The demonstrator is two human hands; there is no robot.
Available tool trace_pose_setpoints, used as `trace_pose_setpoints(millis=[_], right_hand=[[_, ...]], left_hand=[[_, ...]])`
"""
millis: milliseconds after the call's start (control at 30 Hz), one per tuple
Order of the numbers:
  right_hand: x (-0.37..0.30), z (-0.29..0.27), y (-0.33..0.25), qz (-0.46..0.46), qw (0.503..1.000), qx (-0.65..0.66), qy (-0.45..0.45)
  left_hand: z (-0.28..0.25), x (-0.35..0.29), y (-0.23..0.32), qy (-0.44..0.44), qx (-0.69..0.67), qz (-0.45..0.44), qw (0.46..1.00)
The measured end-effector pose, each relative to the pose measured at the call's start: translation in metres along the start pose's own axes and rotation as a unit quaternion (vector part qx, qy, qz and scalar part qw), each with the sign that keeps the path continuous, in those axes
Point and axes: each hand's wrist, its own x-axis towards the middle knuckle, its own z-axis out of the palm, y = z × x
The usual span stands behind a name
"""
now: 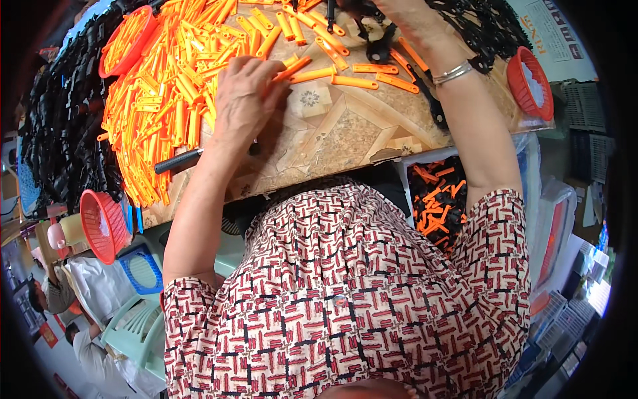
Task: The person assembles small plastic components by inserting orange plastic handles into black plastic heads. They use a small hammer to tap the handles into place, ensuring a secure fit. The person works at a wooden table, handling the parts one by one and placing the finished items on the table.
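Observation:
My left hand (244, 96) is over the table with bent fingers. Its fingertips and thumb close on one end of an orange plastic handle piece (294, 68). A large heap of similar orange pieces (189, 73) lies to its left, and several loose ones are spread to its right. Under my left forearm lies a tool with a black grip (178, 161), partly hidden. At the far edge my right hand (402, 10) is beside black plastic parts (380, 48); the picture's edge cuts off its fingers. A bracelet circles that wrist.
Black parts (63, 133) are heaped at the left, with more (488, 23) at the far right. Red baskets (105, 226) stand around the table (339, 133). Below its front edge, a container holds orange and black pieces (435, 203). A green chair (136, 332) and other people are at lower left.

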Motion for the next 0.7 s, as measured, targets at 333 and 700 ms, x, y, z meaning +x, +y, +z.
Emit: trace_pose_setpoints(millis=[333,700], right_hand=[[0.002,0.019,-0.016,-0.060,0.996,0.025,0.060],[-0.099,0.013,0.006,0.073,0.991,0.091,-0.062]], left_hand=[[0.022,0.021,0.035,0.016,0.072,0.075,0.994],[0.003,0.014,0.025,0.045,-0.193,-0.061,0.978]])
